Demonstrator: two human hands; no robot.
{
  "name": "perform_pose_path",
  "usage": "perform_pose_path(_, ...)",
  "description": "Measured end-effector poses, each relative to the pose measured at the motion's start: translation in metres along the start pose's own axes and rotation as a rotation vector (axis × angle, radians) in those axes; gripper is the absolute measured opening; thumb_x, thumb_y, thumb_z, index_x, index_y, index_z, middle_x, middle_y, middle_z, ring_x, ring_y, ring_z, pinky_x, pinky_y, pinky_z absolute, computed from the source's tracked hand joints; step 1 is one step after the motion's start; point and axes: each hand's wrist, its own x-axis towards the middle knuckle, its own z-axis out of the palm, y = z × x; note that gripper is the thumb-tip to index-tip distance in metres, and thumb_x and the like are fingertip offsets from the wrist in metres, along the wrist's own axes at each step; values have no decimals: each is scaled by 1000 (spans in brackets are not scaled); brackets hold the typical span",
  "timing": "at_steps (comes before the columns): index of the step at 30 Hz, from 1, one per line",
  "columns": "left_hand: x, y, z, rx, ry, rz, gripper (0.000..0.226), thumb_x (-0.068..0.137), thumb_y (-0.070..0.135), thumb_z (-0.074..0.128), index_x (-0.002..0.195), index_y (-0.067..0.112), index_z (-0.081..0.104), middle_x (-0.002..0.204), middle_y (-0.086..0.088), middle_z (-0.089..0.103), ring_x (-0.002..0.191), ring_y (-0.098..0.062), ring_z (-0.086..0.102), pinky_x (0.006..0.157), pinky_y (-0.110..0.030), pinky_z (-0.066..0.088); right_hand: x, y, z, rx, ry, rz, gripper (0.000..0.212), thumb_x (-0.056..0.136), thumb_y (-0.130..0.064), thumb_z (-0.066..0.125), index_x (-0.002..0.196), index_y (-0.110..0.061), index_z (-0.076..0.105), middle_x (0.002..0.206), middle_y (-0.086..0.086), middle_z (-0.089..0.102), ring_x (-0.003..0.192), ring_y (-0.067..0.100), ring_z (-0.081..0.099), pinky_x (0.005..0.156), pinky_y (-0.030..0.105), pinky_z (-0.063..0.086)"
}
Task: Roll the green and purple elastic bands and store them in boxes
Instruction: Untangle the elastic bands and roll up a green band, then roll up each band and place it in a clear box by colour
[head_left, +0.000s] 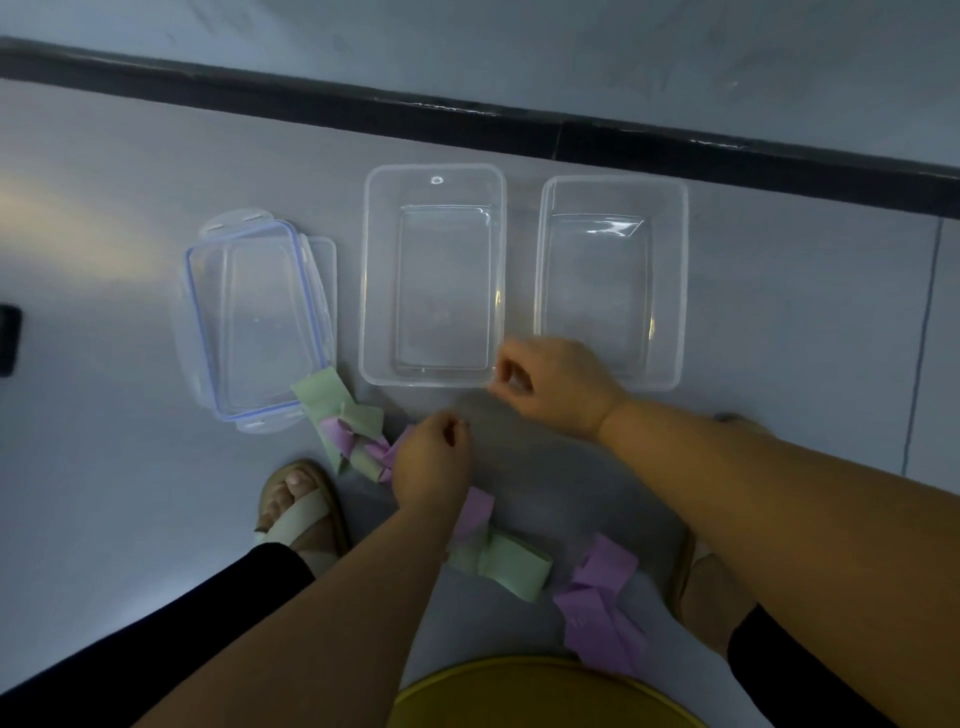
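Two clear lidless boxes stand side by side on the floor, a middle box (434, 275) and a right box (613, 280). Green bands (324, 392) and purple bands (337, 434) lie tangled in front of the lids. A green band (511, 564) and a purple band (602, 608) lie nearer me. My left hand (431, 460) hovers over another purple band (475, 512), fingers curled, with nothing visible in them. My right hand (550, 382) has curled fingers at the middle box's near right corner, and I see nothing in it.
Clear lids with a blue seal (254, 322) are stacked left of the boxes. My sandalled feet (301, 512) stand at either side, with a yellow stool edge (540, 691) below. A dark skirting strip (467, 124) runs along the wall behind the boxes. A black object (8, 338) sits at far left.
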Motion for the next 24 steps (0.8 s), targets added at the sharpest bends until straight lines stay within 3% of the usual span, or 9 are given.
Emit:
perform_pose_path(2, -3, -20, -8, 124, 82, 69, 21, 89, 17, 52, 101, 12, 69, 103, -14, 64, 99, -33, 55, 78, -34, 40, -11, -7, 22, -36, -179, -12, 21, 90, -34, 57, 87, -13, 57, 82, 1, 54, 76, 18, 50, 71, 33, 42)
perform_pose_path(4, -6, -37, -15, 202, 67, 50, 25, 86, 17, 56, 107, 10, 68, 109, -18, 60, 105, -37, 51, 84, -37, 40, -25, -7, 52, -78, -376, 112, 25, 87, -41, 58, 89, -16, 56, 95, 9, 60, 88, 26, 57, 76, 35, 45)
perform_pose_path(7, -11, -58, -19, 267, -25, 50, 29, 88, 18, 55, 112, 9, 66, 114, -20, 57, 104, -38, 52, 89, -39, 42, -56, -3, 93, -136, -565, 393, 52, 81, -50, 62, 116, -12, 53, 122, 12, 56, 109, 29, 56, 87, 35, 45)
perform_pose_path(9, -14, -62, -18, 260, -67, 87, 28, 88, 17, 53, 111, 9, 67, 114, -19, 58, 103, -37, 53, 89, -37, 42, -77, -1, 113, -183, -661, 489, 74, 78, -52, 65, 134, -10, 39, 135, 13, 46, 122, 29, 48, 96, 35, 41)
perform_pose_path(11, -16, -59, -14, 220, -86, 99, 27, 88, 15, 53, 110, 8, 67, 115, -18, 58, 105, -36, 53, 89, -35, 40, -89, 0, 130, -211, -708, 534, 80, 79, -49, 66, 139, -9, 31, 138, 14, 41, 125, 29, 45, 99, 35, 40)
perform_pose_path(15, -20, -48, -2, 224, -167, 142, 30, 90, 19, 49, 117, 14, 64, 122, -11, 56, 110, -28, 52, 92, -32, 41, -86, -6, 144, -263, -648, 553, 40, 93, -24, 50, 131, -13, 47, 134, 9, 52, 121, 26, 52, 97, 35, 43)
perform_pose_path(18, -22, -46, 2, 203, -271, 125, 31, 92, 19, 47, 118, 15, 62, 124, -9, 56, 108, -26, 56, 90, -32, 47, -79, -4, 145, -230, -588, 570, 33, 97, -16, 38, 125, -11, 55, 130, 11, 56, 119, 28, 54, 98, 36, 43)
perform_pose_path(21, -23, -49, 3, 220, -371, 109, 33, 92, 19, 48, 122, 17, 60, 127, -8, 57, 111, -25, 55, 93, -30, 44, -70, 4, 135, -45, -530, 579, 26, 93, -19, 48, 114, -11, 60, 120, 14, 61, 109, 29, 58, 91, 35, 45)
perform_pose_path(24, -23, -48, -1, 269, -432, 118, 39, 92, 22, 50, 130, 18, 53, 133, -7, 52, 118, -25, 51, 98, -29, 38, -54, 3, 110, 239, -495, 604, 11, 92, -13, 50, 83, -20, 53, 98, 14, 57, 89, 23, 53, 78, 32, 42)
